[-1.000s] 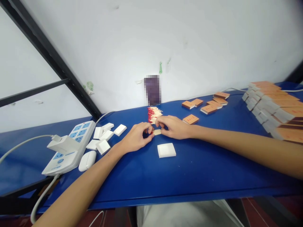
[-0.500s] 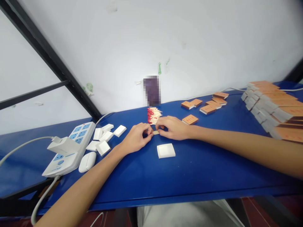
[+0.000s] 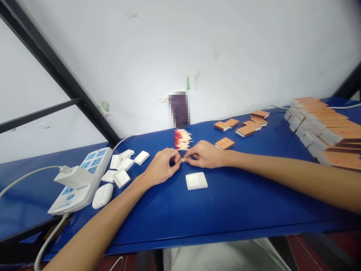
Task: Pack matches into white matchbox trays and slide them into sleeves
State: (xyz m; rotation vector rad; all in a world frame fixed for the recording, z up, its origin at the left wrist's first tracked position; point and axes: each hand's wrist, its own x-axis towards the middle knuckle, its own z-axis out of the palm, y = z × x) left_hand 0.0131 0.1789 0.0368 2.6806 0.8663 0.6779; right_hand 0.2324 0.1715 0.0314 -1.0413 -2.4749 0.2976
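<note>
Between my hands, just in front of the pile of red-tipped matches (image 3: 182, 139), is a small bunch of matches (image 3: 184, 159). My left hand (image 3: 165, 165) pinches its left end between thumb and fingers. At the right end, my right hand (image 3: 203, 154) grips it the same way, thumb and fingertips closed. The match heads in the bunch are hidden by my fingers. A white open tray (image 3: 196, 181) lies on the blue table (image 3: 214, 210), nearer to me than both hands.
Several white trays (image 3: 122, 178) lie left, beside a white earphone case (image 3: 103, 195) and a power strip (image 3: 81, 192) with a plugged-in charger. Orange matchboxes (image 3: 225, 143) are scattered behind my right arm; a large matchbox stack (image 3: 335, 131) stands far right. A wall rises behind.
The fingers of my right hand have stretched out a little and pinch the matches from farther above. The whole view has shifted slightly.
</note>
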